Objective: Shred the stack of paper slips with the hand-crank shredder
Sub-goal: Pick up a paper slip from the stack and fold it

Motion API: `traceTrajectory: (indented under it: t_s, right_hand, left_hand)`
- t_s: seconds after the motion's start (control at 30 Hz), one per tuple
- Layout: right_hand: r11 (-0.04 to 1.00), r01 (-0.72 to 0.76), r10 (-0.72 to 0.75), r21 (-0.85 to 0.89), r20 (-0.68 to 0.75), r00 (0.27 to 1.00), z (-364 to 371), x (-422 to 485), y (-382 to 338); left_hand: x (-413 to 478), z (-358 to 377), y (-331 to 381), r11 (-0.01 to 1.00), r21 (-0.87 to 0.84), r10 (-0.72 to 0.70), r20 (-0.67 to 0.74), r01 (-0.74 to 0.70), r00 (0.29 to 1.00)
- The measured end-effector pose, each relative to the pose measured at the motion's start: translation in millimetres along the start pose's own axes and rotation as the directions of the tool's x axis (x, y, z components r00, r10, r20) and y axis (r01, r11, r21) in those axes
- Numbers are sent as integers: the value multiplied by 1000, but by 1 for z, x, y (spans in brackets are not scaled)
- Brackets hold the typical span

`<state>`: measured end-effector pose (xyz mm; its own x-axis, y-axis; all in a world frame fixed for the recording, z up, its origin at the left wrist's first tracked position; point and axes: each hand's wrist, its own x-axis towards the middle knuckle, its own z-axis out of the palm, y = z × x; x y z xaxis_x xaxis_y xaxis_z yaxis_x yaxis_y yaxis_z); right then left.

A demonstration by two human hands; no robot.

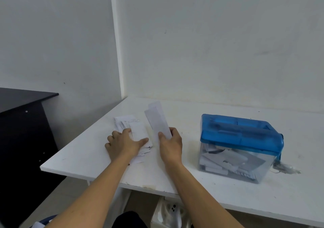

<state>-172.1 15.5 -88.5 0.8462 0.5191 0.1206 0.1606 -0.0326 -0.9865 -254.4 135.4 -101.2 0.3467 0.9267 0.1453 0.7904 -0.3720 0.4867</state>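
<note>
A loose stack of white paper slips lies on the white table, left of centre. My left hand rests flat on the stack with straight fingers. My right hand pinches a few long white slips and holds them tilted up above the table, just right of the stack. The hand-crank shredder stands to the right, with a blue translucent top and a clear bin that holds shredded paper. Its crank handle hangs at its right end.
A white wall runs behind the table, with a corner at the table's far left. A dark cabinet stands to the left of the table. A white bag or bin sits under the table's front edge.
</note>
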Motion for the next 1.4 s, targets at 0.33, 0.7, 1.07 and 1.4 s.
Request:
traceTrajectory:
  t_s: [0.33,0.7,1.07,1.4]
  right_hand:
    - [1000,-14,14,14,15,1000,1,-2,-2]
    - [950,-122,73,289,174,982,2,-16,-29]
    - [948,11,-26,320,40,999,-5,-33,-75]
    - [947,322,-322,-7,6,947,-121,-37,-140]
  left_hand:
    - [-2,-2,-3,969,-245,-76,-131,42,988]
    - [-52,-32,30,674,-716,122,-135,-182,983]
    - [-77,-60,78,422,-884,278,-83,-199,957]
    - [-100,-94,153,317,-856,546,-188,-409,816]
